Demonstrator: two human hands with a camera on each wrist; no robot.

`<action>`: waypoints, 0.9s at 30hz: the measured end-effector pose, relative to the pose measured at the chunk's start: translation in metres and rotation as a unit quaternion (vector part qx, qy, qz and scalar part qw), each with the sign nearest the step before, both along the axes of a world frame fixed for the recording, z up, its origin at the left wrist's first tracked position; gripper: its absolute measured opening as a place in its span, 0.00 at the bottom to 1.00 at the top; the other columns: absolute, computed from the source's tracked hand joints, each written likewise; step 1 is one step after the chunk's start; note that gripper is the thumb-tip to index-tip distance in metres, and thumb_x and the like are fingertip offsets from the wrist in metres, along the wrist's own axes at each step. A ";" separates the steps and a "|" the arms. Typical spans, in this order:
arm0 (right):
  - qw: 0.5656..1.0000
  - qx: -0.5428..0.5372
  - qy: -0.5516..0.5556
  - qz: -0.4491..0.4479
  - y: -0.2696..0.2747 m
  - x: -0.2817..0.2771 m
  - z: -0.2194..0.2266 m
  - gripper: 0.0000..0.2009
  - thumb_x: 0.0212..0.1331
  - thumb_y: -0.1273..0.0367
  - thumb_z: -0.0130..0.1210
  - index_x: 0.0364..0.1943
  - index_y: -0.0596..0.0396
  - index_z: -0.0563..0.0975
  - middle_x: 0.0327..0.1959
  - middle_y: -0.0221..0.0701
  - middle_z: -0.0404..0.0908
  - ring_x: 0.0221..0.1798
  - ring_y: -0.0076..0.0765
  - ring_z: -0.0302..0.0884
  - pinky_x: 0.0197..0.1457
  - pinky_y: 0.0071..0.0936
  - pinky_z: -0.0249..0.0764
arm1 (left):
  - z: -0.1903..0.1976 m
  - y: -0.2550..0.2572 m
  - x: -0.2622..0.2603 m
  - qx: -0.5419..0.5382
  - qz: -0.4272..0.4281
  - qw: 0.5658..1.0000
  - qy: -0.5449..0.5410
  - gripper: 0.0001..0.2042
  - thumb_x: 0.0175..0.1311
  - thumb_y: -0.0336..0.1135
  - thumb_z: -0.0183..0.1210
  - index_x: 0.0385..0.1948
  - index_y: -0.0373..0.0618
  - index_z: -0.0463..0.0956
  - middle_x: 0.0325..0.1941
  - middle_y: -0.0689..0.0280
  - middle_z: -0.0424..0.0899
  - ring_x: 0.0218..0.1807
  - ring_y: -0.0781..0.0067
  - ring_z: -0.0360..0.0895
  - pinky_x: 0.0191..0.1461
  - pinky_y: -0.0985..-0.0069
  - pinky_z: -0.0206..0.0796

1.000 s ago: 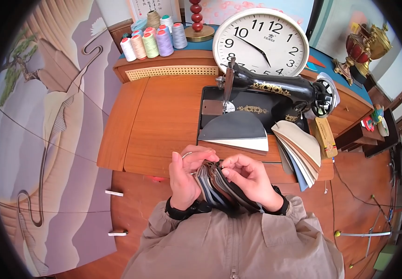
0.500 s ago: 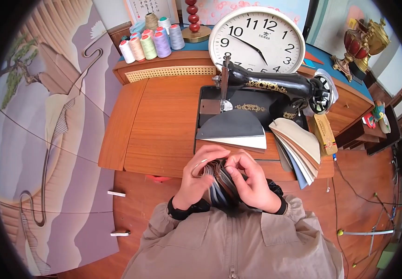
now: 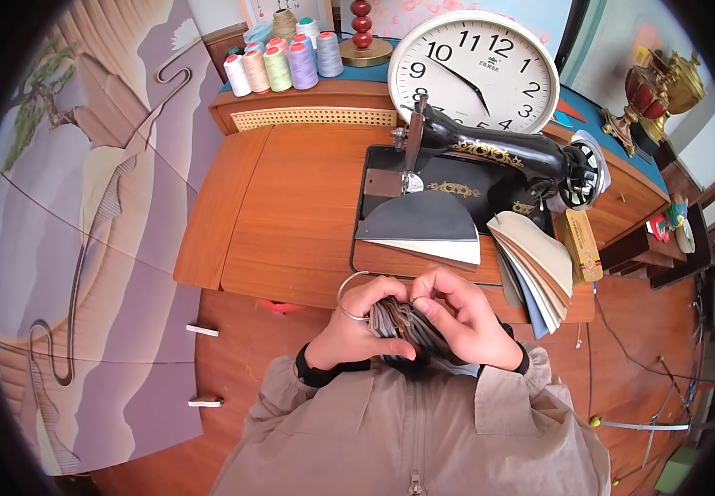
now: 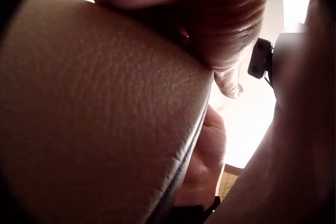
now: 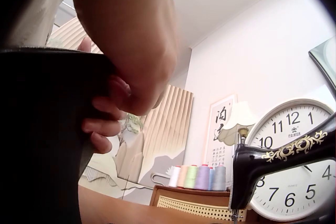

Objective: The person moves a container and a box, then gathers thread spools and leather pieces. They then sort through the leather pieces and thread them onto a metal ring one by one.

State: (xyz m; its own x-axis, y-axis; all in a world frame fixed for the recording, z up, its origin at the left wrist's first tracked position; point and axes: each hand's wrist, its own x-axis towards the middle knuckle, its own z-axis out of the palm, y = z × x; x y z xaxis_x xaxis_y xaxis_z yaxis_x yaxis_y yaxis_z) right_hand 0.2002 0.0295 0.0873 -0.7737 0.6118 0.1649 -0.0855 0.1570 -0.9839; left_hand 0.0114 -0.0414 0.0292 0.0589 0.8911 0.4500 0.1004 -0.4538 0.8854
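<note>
Since the earlier frames, the left hand (image 3: 351, 332) has shifted its thumb down across the near face of the swatch bundle (image 3: 392, 321), and the metal ring (image 3: 342, 291) now shows as a wide loop beside its knuckles. The swatch bundle is held upright between both hands, in front of the jacket (image 3: 316, 422) and at the near edge of the desk (image 3: 291, 207). It lies inside the bend of the left fingers, which curl over its far side with the thumb set against the near one. The right hand (image 3: 475, 329) pinches between thumb and forefinger at the bundle's top edge; what exactly sits in that pinch is too small to tell. The left wrist view shows a grained swatch face close up, with fingers over its upper edge. On the desk, beyond the hands, a dark grey half-round piece (image 3: 419, 219) lies over a white one, with a swatch fan (image 3: 539, 256) to its right, near the yellow box (image 3: 582, 245). Behind them stands the black sewing machine (image 3: 498, 153).
</note>
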 end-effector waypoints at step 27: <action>0.856 0.462 -0.185 -0.140 0.086 -0.073 -0.102 0.10 0.54 0.75 0.59 0.41 0.57 0.82 0.41 0.38 0.83 0.43 0.48 0.79 0.49 0.38 0.77 | -0.036 -0.019 -0.036 0.000 0.010 0.992 -0.130 0.26 0.58 0.43 0.72 0.48 0.42 0.65 0.39 0.56 0.79 0.42 0.66 0.81 0.44 0.72 0.73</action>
State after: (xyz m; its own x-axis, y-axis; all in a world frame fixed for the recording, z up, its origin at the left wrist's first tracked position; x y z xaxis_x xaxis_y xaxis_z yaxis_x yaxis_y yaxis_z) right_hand 0.1271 0.1159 -0.0144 -0.7220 0.5216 0.4545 0.3727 0.8467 -0.3797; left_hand -0.0245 -0.0603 -0.0066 -0.0757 0.8909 0.4479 -0.1217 -0.4541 0.8826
